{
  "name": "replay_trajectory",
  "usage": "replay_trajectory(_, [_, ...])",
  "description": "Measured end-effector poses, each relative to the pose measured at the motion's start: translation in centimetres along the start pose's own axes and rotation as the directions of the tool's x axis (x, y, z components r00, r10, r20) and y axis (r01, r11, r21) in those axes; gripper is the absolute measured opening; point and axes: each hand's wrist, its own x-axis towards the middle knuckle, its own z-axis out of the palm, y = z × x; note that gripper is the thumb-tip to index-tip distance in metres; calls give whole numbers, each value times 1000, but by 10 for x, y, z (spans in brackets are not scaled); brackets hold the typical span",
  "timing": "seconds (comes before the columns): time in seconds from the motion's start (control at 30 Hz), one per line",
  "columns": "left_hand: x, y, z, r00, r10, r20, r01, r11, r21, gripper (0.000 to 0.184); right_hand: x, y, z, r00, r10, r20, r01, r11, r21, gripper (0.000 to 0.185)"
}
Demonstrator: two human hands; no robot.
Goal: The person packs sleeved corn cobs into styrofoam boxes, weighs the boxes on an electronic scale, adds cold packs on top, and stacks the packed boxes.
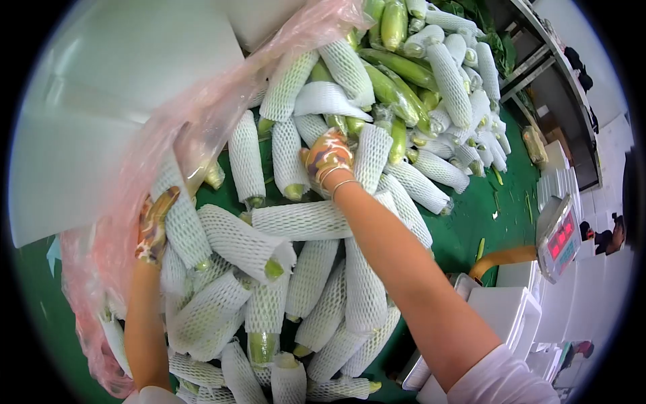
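Both hands wear patterned orange-and-white gloves. My left hand (155,225) is at the left, its fingers closed round the side of a foam-netted cob (185,225), which lies tilted against the pink plastic bag (158,128). Near the middle, my right hand (328,156) reaches into the pile with curled fingers on a netted cob (311,129); its fingertips are partly hidden. Around and below both hands lie several more cobs in white foam nets (299,221), with green ends showing.
Bare green cobs (393,25) and more netted ones lie at the top on the green table (464,232). A scale with a red display (560,239) and white foam boxes (498,313) stand at the right. A large white box (114,101) fills the upper left, near metal shelving (572,87) opposite.
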Motion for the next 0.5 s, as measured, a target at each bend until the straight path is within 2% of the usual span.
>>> replay_trajectory(0.07, [16,-22,5,997,69,24,-71,994,89,62,8,3,23,998,64,19,-64,998,-23,65])
replay_trajectory(0.1, [23,-31,8,993,112,45,-117,984,137,61,11,8,26,995,97,9,-97,991,89,64])
replay_trajectory(0.2, [48,-57,15,970,226,89,-242,927,287,61,24,12,26,991,98,86,-115,969,217,57])
replay_trajectory(0.27, [60,-62,20,954,275,119,-300,864,404,61,6,28,-4,953,-44,301,-150,792,592,60])
replay_trajectory(0.3, [54,-52,27,910,394,126,-380,675,632,63,-12,37,-29,917,-141,374,-200,649,734,61])
replay_trajectory(0.33, [45,-37,32,913,393,114,-361,642,676,64,-29,44,-47,878,-248,410,-258,478,840,63])
replay_trajectory(0.4, [28,-7,41,917,389,89,-316,571,758,64,-82,62,-59,936,-314,158,-92,214,972,53])
replay_trajectory(0.47, [7,9,52,941,333,51,-212,468,858,60,-155,47,-98,956,-116,271,-251,160,955,68])
replay_trajectory(0.5, [-20,26,57,897,438,64,-328,561,760,60,-181,50,-96,943,-68,327,-303,239,923,73])
